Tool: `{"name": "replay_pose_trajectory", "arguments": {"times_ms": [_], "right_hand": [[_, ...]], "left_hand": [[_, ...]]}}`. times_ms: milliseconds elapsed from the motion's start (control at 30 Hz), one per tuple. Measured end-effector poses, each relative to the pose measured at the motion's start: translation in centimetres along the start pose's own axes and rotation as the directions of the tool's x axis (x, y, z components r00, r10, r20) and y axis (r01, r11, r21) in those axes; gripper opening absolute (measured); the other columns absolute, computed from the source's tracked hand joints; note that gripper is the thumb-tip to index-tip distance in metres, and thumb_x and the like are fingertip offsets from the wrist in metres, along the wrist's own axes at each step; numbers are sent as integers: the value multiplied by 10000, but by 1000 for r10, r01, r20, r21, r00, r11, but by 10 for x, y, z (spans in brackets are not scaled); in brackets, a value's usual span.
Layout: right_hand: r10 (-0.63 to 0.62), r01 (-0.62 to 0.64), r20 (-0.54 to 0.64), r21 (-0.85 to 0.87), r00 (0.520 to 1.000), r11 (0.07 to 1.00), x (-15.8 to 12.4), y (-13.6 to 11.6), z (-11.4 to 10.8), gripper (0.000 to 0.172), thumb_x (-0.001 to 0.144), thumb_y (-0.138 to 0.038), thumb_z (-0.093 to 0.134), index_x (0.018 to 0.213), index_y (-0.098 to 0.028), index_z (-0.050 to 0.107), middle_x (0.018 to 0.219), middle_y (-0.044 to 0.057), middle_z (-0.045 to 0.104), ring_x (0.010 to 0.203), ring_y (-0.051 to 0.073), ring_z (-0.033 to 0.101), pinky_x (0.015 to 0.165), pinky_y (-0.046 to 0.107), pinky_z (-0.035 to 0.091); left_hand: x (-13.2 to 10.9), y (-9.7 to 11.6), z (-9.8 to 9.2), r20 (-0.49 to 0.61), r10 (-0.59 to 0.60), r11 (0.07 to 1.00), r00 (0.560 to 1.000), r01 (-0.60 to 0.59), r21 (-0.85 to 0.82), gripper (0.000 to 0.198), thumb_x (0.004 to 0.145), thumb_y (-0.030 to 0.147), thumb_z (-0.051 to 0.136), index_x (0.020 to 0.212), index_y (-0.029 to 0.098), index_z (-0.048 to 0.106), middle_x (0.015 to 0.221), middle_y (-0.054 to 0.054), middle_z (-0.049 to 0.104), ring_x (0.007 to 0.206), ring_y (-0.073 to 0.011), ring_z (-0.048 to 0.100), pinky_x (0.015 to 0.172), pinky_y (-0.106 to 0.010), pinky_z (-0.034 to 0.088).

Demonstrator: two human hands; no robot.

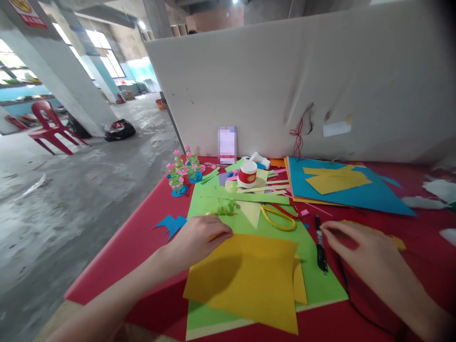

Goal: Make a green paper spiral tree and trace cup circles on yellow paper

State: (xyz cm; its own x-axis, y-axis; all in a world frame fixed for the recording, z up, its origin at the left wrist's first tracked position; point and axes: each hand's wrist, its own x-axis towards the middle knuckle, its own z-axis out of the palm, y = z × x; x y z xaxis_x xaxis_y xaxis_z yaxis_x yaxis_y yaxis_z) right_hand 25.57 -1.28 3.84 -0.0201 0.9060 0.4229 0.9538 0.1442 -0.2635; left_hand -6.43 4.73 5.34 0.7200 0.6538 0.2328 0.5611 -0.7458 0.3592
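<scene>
My left hand [199,237] rests with curled fingers on the top left edge of a yellow paper sheet [249,280], which lies on a large green sheet [320,285]. A thin yellow strip seems pinched under its fingers. My right hand [366,256] lies on the red table [117,256] to the right, fingers closed round a yellow paper piece [399,243] that pokes out behind it. A black marker pen [320,247] lies just left of that hand. Yellow-handled scissors [280,217] sit above the yellow sheet.
A red and white tape roll [248,174], green and pink paper strips and small paper trees [178,178] stand at the back. A blue sheet [356,194] with yellow paper lies back right. A white partition board [285,80] borders the table. Its left edge drops to concrete floor.
</scene>
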Motion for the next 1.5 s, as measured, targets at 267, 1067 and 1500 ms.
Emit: {"name": "replay_pose_trajectory", "arguments": {"times_ms": [267,1067,1500], "right_hand": [[-220,171,161,275,962,946,8,-85,12,136,808,-207,512,880,-185,624,896,11,662,784,161,618,643,266,472],[-94,9,227,349,969,937,35,-90,-6,164,791,-171,501,756,-213,656,779,-11,665,712,148,601,656,256,427],[383,-366,171,768,908,525,35,-58,-2,327,732,-445,581,869,-152,632,783,63,683,716,194,636,578,253,492]], "left_hand": [[19,20,11,-11,89,996,996,-90,-30,175,869,206,459,903,185,630,764,-12,651,707,-133,591,608,-231,435],[13,-23,-35,-221,-344,912,913,269,-309,43,707,230,618,689,208,651,738,2,650,780,-170,575,965,-357,321],[7,-4,46,152,-453,312,878,317,-896,762,700,771,252,982,136,564,895,-128,657,780,-214,641,630,-312,523]]}}
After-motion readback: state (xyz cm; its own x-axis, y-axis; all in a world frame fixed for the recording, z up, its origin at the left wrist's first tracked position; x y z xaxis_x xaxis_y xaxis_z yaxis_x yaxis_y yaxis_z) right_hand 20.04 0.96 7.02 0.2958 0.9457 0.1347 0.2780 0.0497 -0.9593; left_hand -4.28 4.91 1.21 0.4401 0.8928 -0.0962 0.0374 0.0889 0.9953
